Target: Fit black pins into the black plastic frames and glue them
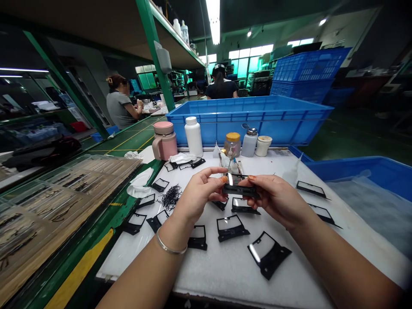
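Over the middle of the white work surface (222,266), a black frame piece with a clear window (240,189) is held up between both hands. My left hand (206,189) pinches its left end, and my right hand (273,195) grips its right end, thumb on top. Several similar black frames lie around below, among them one with a clear pane (268,255) at the front and another (231,226) just under the hands. A tangle of thin black strips (171,197) lies left of my left hand.
Behind stand a pink mug (165,141), a white bottle (193,137), a pump bottle (249,143) and a big blue crate (222,124). A divided tray (64,193) is at left, a blue bin (380,171) at right. Two people sit farther back.
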Demonstrator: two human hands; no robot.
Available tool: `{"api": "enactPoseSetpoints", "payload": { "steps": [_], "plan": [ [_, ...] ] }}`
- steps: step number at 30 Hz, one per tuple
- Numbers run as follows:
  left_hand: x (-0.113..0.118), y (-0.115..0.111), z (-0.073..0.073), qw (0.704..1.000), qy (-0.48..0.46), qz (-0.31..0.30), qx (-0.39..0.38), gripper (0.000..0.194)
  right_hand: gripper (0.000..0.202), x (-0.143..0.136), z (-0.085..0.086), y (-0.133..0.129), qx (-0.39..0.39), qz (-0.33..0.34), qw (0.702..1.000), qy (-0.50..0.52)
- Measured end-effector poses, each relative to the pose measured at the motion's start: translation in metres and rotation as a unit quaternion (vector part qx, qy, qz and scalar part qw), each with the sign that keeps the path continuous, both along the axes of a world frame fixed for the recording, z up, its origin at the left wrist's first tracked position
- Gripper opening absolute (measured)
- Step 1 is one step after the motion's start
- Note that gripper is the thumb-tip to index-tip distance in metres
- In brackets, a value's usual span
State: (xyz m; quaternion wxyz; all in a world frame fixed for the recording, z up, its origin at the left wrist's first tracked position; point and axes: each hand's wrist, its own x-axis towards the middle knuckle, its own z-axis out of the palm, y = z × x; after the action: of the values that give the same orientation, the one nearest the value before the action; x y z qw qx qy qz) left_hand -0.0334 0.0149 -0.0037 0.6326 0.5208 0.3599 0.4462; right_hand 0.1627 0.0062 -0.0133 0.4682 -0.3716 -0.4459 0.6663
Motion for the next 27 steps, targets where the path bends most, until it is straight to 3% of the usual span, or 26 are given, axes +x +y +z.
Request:
{"api": "enactPoseSetpoints", "payload": {
  "steps": [17, 27],
  "plan": [
    [-0.0023, -0.0009, -0.0021, 0.999, 0.028, -0.009, 0.033, 0.036, 0.024, -0.0009, 0.0013, 0.0011, 0.008, -0.001, 1.0, 0.005],
    [-0.0051, 0.0008, 0.0044, 0.996, 0.061, 0.05, 0.035, 0.049, 0.031, 0.0029, 0.0005, 0.0035, -0.005, 0.033, 0.999, -0.02]
  ]
}}
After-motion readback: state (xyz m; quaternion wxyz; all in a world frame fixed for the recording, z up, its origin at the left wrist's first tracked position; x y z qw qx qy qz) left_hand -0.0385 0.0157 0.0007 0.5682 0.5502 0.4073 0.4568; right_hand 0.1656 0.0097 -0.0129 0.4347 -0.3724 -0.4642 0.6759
